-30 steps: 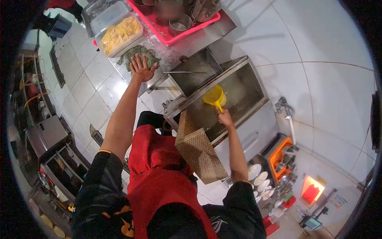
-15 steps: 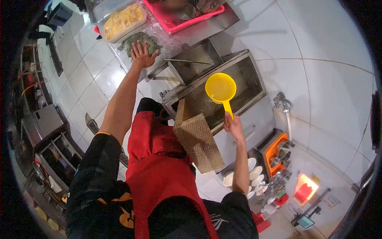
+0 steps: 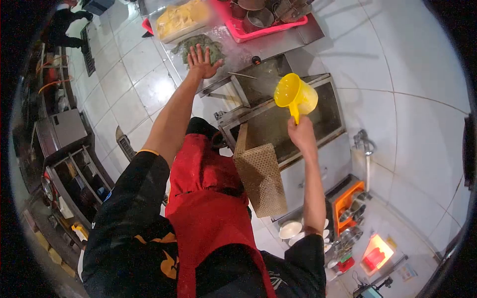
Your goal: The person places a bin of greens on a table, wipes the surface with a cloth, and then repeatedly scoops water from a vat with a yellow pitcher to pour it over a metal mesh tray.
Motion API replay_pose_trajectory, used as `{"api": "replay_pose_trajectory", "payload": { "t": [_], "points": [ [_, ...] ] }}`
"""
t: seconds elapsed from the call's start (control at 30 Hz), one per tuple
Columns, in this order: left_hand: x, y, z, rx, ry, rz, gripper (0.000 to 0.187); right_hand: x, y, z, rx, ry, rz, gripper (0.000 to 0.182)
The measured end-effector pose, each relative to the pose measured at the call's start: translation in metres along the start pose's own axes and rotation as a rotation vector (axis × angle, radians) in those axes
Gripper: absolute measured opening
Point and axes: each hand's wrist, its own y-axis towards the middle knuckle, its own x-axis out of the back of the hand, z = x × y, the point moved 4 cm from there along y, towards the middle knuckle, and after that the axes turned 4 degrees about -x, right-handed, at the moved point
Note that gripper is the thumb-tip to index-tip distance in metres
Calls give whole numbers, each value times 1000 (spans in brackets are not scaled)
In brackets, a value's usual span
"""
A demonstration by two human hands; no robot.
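Fingers of my right hand (image 3: 302,133) are wrapped around the handle of the yellow dipper (image 3: 305,97), which I have up over the long metal tank (image 3: 318,146), tipped with its mouth turned to the left. On my other side, the left hand (image 3: 200,64) lies flat with its fingers spread, over a crumpled green cloth (image 3: 215,49) on the counter (image 3: 233,48). Just beyond that cloth I see a clear tub (image 3: 171,38) of yellow food, and right of it a pink tray (image 3: 273,32) holding metal cups (image 3: 261,19). A perforated metal panel (image 3: 261,174) leans at the tank's near side, close to the red apron (image 3: 208,213). Farther off, at lower right, I make out an orange crate (image 3: 341,203) near white bowls (image 3: 290,229).
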Motion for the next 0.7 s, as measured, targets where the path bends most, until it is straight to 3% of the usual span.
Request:
{"api": "replay_pose_trajectory", "payload": {
  "t": [0.2, 0.3, 0.4, 0.7],
  "points": [
    [-1, -3, 1, 19, 1, 53, 96, -41, 19, 0, -12, -206, 28, 27],
    [0, -1, 1, 29, -4, 57, 96, -80, 36, -28, 140, -346, 66, 23],
    [6, 3, -2, 30, 5, 75, 95, -84, 37, -31, 138, -508, -56, 22],
    [1, 10, -3, 56, 76, 20, 92, -42, -7, -114, -311, -344, -266, 25]
  ]
}}
